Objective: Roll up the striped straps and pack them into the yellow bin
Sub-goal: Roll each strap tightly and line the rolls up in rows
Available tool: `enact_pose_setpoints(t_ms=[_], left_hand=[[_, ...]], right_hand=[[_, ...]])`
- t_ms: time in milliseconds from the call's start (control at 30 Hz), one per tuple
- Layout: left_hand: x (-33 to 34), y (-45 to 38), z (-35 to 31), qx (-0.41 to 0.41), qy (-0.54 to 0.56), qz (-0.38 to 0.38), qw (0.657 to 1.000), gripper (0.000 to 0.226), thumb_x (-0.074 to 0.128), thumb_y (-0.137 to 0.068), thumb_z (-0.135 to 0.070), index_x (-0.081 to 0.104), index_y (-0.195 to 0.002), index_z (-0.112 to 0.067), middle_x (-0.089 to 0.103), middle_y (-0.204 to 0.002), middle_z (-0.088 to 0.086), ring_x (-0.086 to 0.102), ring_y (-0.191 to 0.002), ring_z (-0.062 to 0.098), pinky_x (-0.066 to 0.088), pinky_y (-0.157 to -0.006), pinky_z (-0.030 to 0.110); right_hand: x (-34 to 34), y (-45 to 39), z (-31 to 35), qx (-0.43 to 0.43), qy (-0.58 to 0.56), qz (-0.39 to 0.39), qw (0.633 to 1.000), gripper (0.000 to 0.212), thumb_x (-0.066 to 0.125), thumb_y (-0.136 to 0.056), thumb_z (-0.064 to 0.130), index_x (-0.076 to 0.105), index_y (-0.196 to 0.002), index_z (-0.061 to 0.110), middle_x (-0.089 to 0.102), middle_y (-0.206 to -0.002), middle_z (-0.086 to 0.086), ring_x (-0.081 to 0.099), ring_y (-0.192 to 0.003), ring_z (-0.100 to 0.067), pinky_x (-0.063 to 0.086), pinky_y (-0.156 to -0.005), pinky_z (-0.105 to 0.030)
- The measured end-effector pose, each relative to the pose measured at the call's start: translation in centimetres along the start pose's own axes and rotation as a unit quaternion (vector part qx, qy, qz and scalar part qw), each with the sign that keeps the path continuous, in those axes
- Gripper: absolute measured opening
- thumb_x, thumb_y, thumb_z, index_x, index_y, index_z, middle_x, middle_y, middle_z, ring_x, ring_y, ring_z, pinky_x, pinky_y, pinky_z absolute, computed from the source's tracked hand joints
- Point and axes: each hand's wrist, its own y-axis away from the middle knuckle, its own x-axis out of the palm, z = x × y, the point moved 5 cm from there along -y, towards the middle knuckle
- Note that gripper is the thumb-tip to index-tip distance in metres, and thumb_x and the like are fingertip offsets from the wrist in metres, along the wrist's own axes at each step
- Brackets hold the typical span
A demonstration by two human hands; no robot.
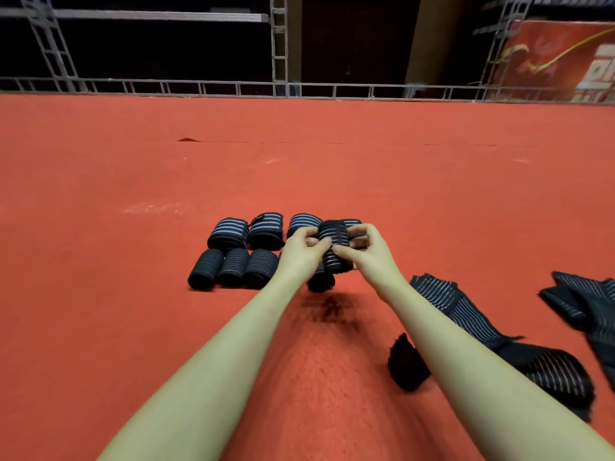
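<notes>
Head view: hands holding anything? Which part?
Yes. Both hold one rolled striped strap above the carpet: the left hand pinches its left side, the right hand its right side.

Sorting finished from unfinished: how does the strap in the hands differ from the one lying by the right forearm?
The strap in the hands is rolled tight; the strap on the carpet lies unrolled. The first is lifted, gripped at both ends; the second lies untouched. Both are black with pale stripes.
</notes>
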Motion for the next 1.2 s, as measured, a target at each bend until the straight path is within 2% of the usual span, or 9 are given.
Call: enact_pose_setpoints(t_ms=[167, 333, 433, 533, 600, 667, 767, 967, 1200], left_hand=[[2.9, -2.6, 1.7, -0.022, -0.115, 0.005, 0.993, 0.025, 0.065, -0.087, -0.022, 0.054, -0.106, -0.012, 0.063, -0.092, 0.002, 0.062, -0.097, 0.021, 0.045, -0.082, 0.029], [4.8, -4.7, 3.9, -0.017, -0.216, 0.029, 0.976, 0.032, 0.064, -0.086, -0.029, 0.050, -0.112, -0.018, 0.066, -0.093, -0.004, 0.056, -0.107, 0.019, 0.037, -0.092, 0.032], [5.3, -5.7, 4.2, 0.012, -0.302, 0.037, 0.953, 0.030, 0.060, -0.087, -0.037, 0.050, -0.112, -0.024, 0.064, -0.093, -0.012, 0.046, -0.112, 0.018, 0.022, -0.084, 0.032], [5.7, -6.6, 4.4, 0.028, -0.395, 0.041, 0.917, 0.033, 0.055, -0.089, -0.041, 0.055, -0.118, -0.023, 0.061, -0.108, -0.006, 0.037, -0.117, 0.025, 0.023, -0.088, 0.036], [5.7, -7.3, 4.7, 0.021, -0.471, 0.043, 0.881, 0.037, 0.052, -0.091, -0.042, 0.059, -0.121, -0.021, 0.052, -0.123, 0.004, 0.035, -0.119, 0.030, 0.025, -0.095, 0.040], [5.6, -7.7, 5.3, 0.010, -0.510, 0.053, 0.859, 0.035, 0.050, -0.092, -0.039, 0.062, -0.120, -0.021, 0.046, -0.127, 0.007, 0.033, -0.120, 0.032, 0.025, -0.097, 0.041], [5.3, -7.8, 5.5, 0.019, -0.496, 0.044, 0.867, 0.033, 0.051, -0.093, -0.036, 0.063, -0.120, -0.022, 0.045, -0.126, 0.004, 0.032, -0.120, 0.030, 0.024, -0.097, 0.041], [4.8, -5.8, 3.9, 0.063, -0.409, 0.013, 0.910, 0.032, 0.050, -0.093, -0.031, 0.060, -0.122, -0.021, 0.048, -0.125, -0.001, 0.033, -0.120, 0.024, 0.023, -0.096, 0.036], [3.8, -1.5, 1.3, 0.076, -0.322, 0.018, 0.943, 0.032, 0.052, -0.090, -0.021, 0.058, -0.121, -0.018, 0.055, -0.124, 0.003, 0.043, -0.119, 0.026, 0.032, -0.100, 0.040]], right_hand=[[-2.7, -2.3, -3.0, 0.015, 0.065, -0.041, 0.997, 0.026, 0.072, -0.078, 0.007, 0.057, -0.098, 0.013, 0.056, -0.079, 0.004, 0.054, -0.077, -0.015, 0.047, -0.074, -0.037], [-3.0, -3.7, -6.1, 0.060, 0.087, -0.028, 0.994, 0.027, 0.068, -0.081, 0.002, 0.056, -0.105, 0.006, 0.055, -0.081, -0.001, 0.055, -0.070, -0.017, 0.052, -0.066, -0.038], [-3.3, -4.8, -7.2, 0.063, 0.108, -0.028, 0.992, 0.026, 0.069, -0.081, 0.003, 0.057, -0.103, 0.009, 0.056, -0.083, 0.000, 0.058, -0.074, -0.019, 0.054, -0.067, -0.040], [-2.9, -5.6, -8.4, 0.077, 0.120, -0.020, 0.990, 0.024, 0.069, -0.083, 0.007, 0.057, -0.103, 0.013, 0.056, -0.083, 0.002, 0.059, -0.079, -0.021, 0.056, -0.072, -0.043], [-2.4, -5.9, -9.0, 0.069, 0.161, -0.004, 0.985, 0.025, 0.068, -0.084, 0.013, 0.061, -0.108, 0.013, 0.057, -0.084, 0.002, 0.057, -0.082, -0.020, 0.054, -0.074, -0.037], [-1.8, -5.9, -9.2, 0.070, 0.198, 0.016, 0.978, 0.025, 0.065, -0.088, 0.018, 0.063, -0.112, 0.014, 0.057, -0.088, 0.000, 0.054, -0.084, -0.018, 0.044, -0.066, -0.026], [-1.4, -6.0, -9.5, 0.067, 0.222, 0.023, 0.972, 0.025, 0.062, -0.090, 0.021, 0.062, -0.114, 0.014, 0.052, -0.082, 0.005, 0.050, -0.083, -0.016, 0.033, -0.069, -0.023], [-1.5, -5.5, -7.5, 0.061, 0.265, 0.015, 0.962, 0.024, 0.054, -0.091, 0.016, 0.063, -0.112, 0.010, 0.058, -0.091, -0.003, 0.052, -0.083, -0.017, 0.034, -0.071, -0.024], [-2.5, -2.2, -2.8, 0.023, 0.231, 0.000, 0.973, 0.011, 0.053, -0.091, 0.015, 0.064, -0.090, 0.014, 0.065, -0.089, 0.000, 0.060, -0.085, -0.019, 0.040, -0.073, -0.026]])
